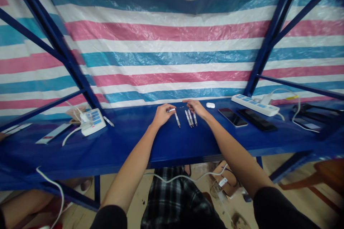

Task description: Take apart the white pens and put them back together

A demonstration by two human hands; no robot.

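Note:
My left hand is shut on a white pen above the blue tabletop, and a thin dark rod sticks out from the pen's right end. My right hand hovers close by with its fingers apart, their tips near the rod's end. Several white pens lie side by side on the table just below my hands, pointing toward me. A further one lies closest to my left hand.
A white pen lies beside a white power strip at the left. At the right are another power strip, a white earbud case, and phones. Cables run nearby. Blue steel shelf posts and a striped tarp stand behind.

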